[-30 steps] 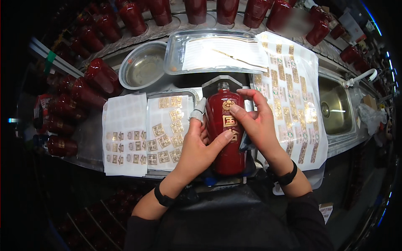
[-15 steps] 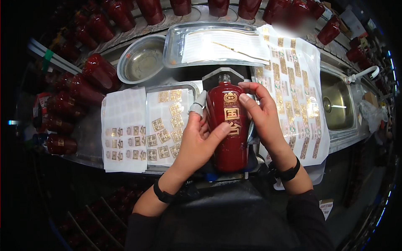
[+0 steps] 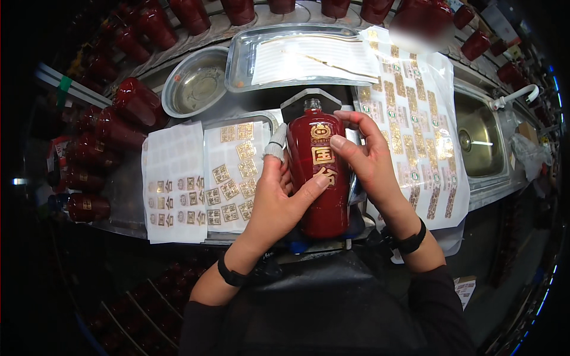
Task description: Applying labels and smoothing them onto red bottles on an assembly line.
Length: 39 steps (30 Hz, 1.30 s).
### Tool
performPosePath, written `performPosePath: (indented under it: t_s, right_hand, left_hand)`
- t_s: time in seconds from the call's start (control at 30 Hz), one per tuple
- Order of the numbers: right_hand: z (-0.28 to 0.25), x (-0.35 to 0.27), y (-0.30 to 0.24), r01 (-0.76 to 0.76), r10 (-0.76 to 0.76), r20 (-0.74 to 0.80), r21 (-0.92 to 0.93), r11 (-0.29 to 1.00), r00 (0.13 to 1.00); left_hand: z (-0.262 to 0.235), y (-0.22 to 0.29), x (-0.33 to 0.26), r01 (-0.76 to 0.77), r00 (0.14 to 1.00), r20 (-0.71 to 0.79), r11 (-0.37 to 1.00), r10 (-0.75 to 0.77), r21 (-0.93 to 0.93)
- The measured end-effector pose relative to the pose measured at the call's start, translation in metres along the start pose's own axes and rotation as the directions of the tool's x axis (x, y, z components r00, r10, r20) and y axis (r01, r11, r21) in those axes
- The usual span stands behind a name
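A dark red glass bottle (image 3: pixel 323 207) lies before me with its clear threaded neck pointing away, against a grey angled holder (image 3: pixel 320 95). Raised gold emblems and characters run down its front. My left hand (image 3: pixel 279 199) is closed around the bottle's left side, its thumb pressed on the lower gold character (image 3: pixel 317 176). A grey cover sits on one of its fingertips. From the other side my right hand (image 3: pixel 368 154) grips the bottle, its thumb by the round gold emblem (image 3: pixel 320 132) and its fingers along the right shoulder. The bottle's underside is hidden.
Sheets of gold stickers (image 3: pixel 175 202) lie left, and a long sticker sheet (image 3: pixel 409 130) lies right. Beyond are a metal bowl (image 3: pixel 169 98) and a clear tray (image 3: pixel 240 86) with paper and gold strips. Red bottles (image 3: pixel 142 101) crowd the left; others line the far conveyor (image 3: pixel 255 26). A sink (image 3: pixel 475 169) is right.
The bottles on the far conveyor have moved left. My view has shifted slightly, and the held bottle's neck leans a little more to the left. Both hands keep nearly the same grip.
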State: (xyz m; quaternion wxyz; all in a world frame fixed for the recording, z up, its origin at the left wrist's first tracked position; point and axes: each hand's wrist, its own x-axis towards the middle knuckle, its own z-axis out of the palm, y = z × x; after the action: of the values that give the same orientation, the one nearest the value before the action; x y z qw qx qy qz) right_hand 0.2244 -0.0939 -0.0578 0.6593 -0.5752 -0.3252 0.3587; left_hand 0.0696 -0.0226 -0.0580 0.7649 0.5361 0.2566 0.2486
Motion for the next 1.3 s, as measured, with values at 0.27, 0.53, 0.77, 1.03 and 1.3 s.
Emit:
performPosePath:
  t_s: [0.27,0.53,0.77,1.03,1.3]
  right_hand:
    - [0.002,0.002,0.007,0.001,-0.001,-0.007,0.034,0.999,1.0]
    - [0.004,0.001,0.004,0.0,0.001,-0.018,0.055,0.999,1.0]
    - [0.007,0.007,0.003,-0.02,0.02,-0.033,0.018,1.0,0.999]
    - [-0.004,0.008,0.001,-0.059,0.058,-0.012,-0.07,0.996,0.998]
    - [0.0,0.004,0.002,-0.004,0.004,-0.001,-0.006,1.0,1.0]
  left_hand:
    - [0.005,0.002,0.001,-0.007,1.0,-0.027,1.0,0.007,0.01]
    - [0.004,0.003,0.001,-0.006,1.0,-0.016,1.0,0.007,0.025]
    - [0.003,0.003,0.0,0.016,1.0,-0.022,0.999,-0.015,0.042]
    - [-0.01,0.0,0.003,0.043,0.999,0.029,0.991,-0.039,-0.129]
    - [0.0,0.004,0.0,-0.005,1.0,0.018,0.999,0.006,-0.037]
